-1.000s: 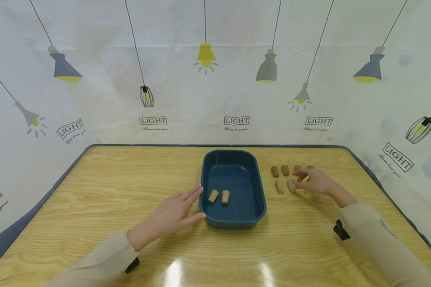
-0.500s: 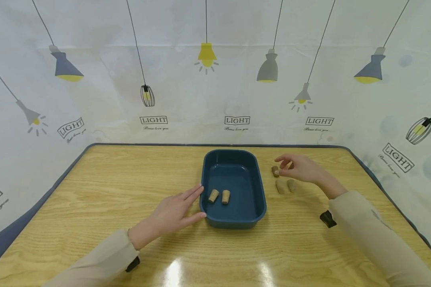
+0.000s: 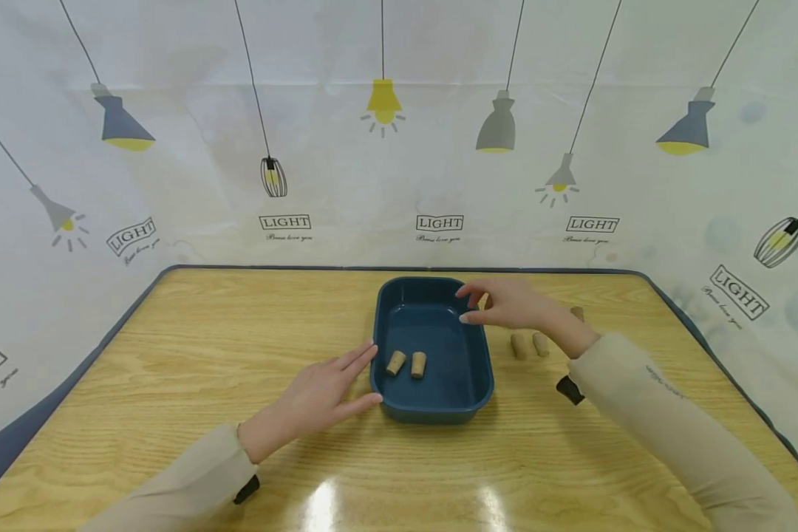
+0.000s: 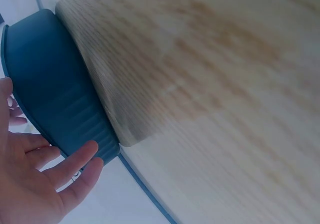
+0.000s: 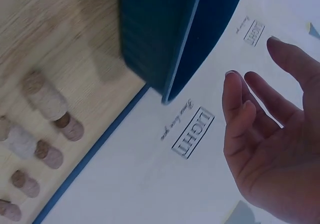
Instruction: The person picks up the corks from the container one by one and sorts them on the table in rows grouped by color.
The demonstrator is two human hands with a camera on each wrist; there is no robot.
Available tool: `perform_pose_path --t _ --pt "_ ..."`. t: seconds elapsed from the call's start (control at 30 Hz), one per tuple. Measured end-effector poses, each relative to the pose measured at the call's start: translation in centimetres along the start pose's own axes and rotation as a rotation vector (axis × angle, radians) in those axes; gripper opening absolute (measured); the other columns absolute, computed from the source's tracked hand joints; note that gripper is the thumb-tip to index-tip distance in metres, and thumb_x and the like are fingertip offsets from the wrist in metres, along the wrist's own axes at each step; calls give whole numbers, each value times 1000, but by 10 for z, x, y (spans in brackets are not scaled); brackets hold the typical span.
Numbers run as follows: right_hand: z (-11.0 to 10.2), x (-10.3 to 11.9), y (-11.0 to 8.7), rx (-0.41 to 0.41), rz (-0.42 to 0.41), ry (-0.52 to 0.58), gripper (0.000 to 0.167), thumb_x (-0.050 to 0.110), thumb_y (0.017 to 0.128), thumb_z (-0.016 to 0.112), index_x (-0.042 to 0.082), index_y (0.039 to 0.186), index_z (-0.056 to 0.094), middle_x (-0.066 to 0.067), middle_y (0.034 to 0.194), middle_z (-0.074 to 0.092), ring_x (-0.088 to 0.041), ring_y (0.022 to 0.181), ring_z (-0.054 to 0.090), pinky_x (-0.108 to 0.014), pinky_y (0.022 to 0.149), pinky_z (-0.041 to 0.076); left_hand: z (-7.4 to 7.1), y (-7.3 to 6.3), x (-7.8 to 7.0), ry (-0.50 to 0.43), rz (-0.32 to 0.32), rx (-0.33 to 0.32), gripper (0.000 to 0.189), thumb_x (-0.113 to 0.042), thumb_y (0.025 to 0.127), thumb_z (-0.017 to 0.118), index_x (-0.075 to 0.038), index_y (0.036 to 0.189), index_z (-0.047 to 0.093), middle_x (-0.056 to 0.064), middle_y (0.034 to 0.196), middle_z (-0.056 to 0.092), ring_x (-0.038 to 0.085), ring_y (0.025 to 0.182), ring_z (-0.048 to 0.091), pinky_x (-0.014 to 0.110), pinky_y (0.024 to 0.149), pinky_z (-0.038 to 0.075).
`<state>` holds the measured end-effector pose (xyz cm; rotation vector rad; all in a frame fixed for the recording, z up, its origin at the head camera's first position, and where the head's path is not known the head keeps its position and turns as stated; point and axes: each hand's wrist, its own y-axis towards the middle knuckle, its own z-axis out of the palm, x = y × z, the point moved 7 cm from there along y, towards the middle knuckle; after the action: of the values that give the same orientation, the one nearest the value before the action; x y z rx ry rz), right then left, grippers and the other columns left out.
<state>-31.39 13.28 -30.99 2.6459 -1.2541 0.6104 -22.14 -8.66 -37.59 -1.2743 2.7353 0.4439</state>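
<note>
A deep blue rectangular tray (image 3: 439,399) stands on the table, with two corks, a tilted left one (image 3: 395,363) and a right one (image 3: 418,364), lying inside its near left part. Touching the tray's left wall is my left hand (image 3: 312,395), fingers extended and thumb spread. Over the far right rim hovers my right hand (image 3: 508,303); in the right wrist view its thumb and bent fingers are apart with nothing between them. Right of the tray, two pale corks (image 3: 518,346) lie in front, and a back row of darker corks (image 5: 49,154) shows in the right wrist view.
The wooden table (image 3: 226,318) has a dark blue edge and meets a light backdrop (image 3: 346,170) printed with hanging lamps. From the head view, my right hand and forearm hide most of the back row of corks.
My right hand has moved left from above the corks to over the tray's right rim. The left hand, the tray and the two corks in it have stayed in place.
</note>
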Motion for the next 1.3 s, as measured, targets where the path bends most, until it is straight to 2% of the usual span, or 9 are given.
perform_pose_path --t 0.23,0.33,0.5,0.73,0.9,1.13,1.3 --pt "15 27 16 105 -51 -63 43 34 84 60 9 118 54 -3 96 58 -12 75 55 -30 66 44 1 1 1 5 -5 3 70 -55 87 41 -9 138 31 4 140 29 6 55 45 20 39 26" --pt "23 36 23 148 -48 -75 43 34 84 60 10 119 54 -5 99 59 -12 76 54 -30 67 44 1 1 1 1 -11 11 70 -55 87 41 -9 138 31 3 140 29 8 59 49 20 40 28" --pt "36 48 35 217 -38 -82 43 34 83 60 10 119 54 -6 100 58 -13 80 54 -30 69 43 1 1 1 -4 -15 19 69 -55 87 41 -10 138 31 3 140 29 6 56 46 20 39 28" --pt "50 57 52 272 -12 -119 45 34 83 61 9 119 54 -4 101 58 -13 85 53 -29 70 43 0 1 1 0 -5 12 69 -55 87 41 -10 139 31 4 140 30 5 56 46 20 38 28" --pt "59 63 62 329 -16 -90 44 30 82 63 4 118 55 -7 102 57 -14 86 53 -28 72 43 0 0 0 -6 9 3 69 -54 87 43 -11 139 30 5 140 31 4 55 45 20 38 27" --pt "75 56 69 428 117 23 44 28 82 64 8 119 52 1 92 56 -20 77 59 -30 60 47 -1 0 -1 -13 15 -3 69 -53 87 43 -10 138 30 6 139 31 4 53 43 20 37 26" --pt "79 51 74 449 167 75 44 32 82 63 10 118 52 2 89 58 -19 77 59 -31 60 47 -1 0 0 -11 13 -12 68 -53 87 44 -9 138 32 6 139 31 7 57 47 20 38 27"
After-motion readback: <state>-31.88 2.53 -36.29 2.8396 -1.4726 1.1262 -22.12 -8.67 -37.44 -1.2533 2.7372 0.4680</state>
